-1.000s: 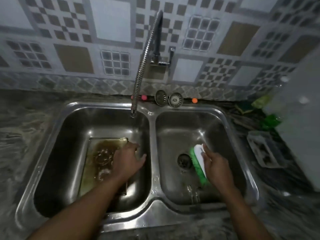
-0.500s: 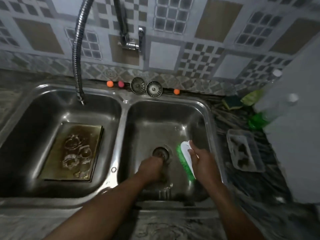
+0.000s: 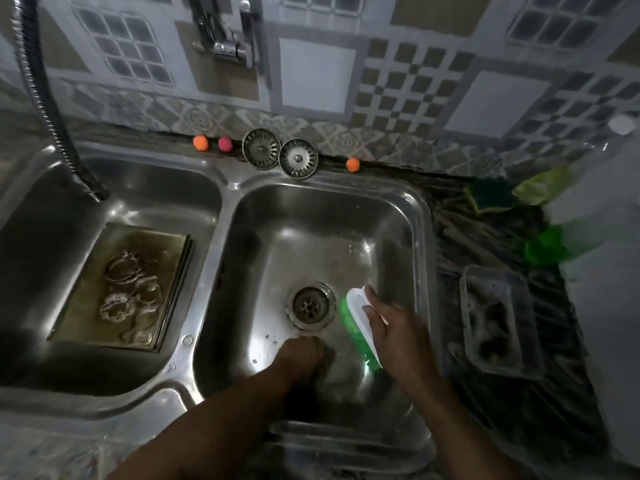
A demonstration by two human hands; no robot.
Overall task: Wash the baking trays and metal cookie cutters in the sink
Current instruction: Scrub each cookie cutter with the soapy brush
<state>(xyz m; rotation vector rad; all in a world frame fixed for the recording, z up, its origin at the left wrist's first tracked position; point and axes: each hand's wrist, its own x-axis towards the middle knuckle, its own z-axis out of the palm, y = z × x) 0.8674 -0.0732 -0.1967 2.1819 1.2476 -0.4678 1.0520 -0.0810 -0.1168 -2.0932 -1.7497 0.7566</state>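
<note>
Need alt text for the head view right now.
Right hand grips a green-and-white brush in the right basin, left hand low by the drain. A tray holding cookie cutters lies in the left basin.

Right basin (image 3: 346, 209), lower middle of the frame
Right hand (image 3: 398, 337) grips a brush (image 3: 356, 313) beside the drain (image 3: 310, 305); left hand (image 3: 301, 355) reaches below it; tray (image 3: 152, 247) with cutters (image 3: 130, 296) lies centre left.

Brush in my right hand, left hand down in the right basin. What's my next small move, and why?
Probably reach the left hand across to the tray and lift one of the cutters to the brush. The right hand grips the brush by the drain, while the soapy cutters lie on the tray in the other basin. Whether the left hand holds anything is unclear.
</note>
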